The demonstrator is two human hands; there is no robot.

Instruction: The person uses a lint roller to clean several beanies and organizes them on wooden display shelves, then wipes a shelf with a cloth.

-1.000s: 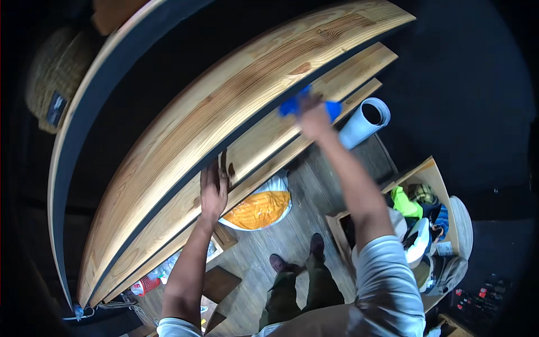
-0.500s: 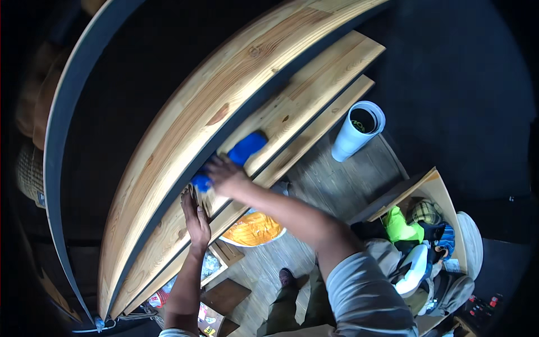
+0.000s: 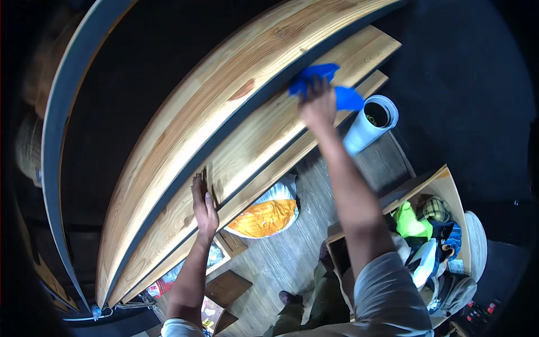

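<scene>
A bright blue cloth (image 3: 349, 99) is bunched under my right hand (image 3: 320, 109), whose fingers press it onto the middle wooden shelf (image 3: 241, 145) toward its far right end. Parts of the cloth stick out on both sides of the hand, and both are a little blurred. My left hand (image 3: 205, 212) lies lower down against the same shelf, fingers stretched out and nothing in them. Above it runs a wider wooden shelf (image 3: 224, 104); below it, a narrower shelf board (image 3: 286, 167) shows its front strip.
A tall white cylindrical bin (image 3: 359, 135) stands by the shelves' right end. A cardboard box (image 3: 449, 185) of clothes is at the right. An orange and white bag (image 3: 264, 218) sits on the floor under the shelves. At the left, a dark curved edge (image 3: 50, 151) rises.
My right hand has slid the blue cloth up and right along the middle shelf, away from my left hand. The left hand stays at the shelf. The view has shifted slightly.
</scene>
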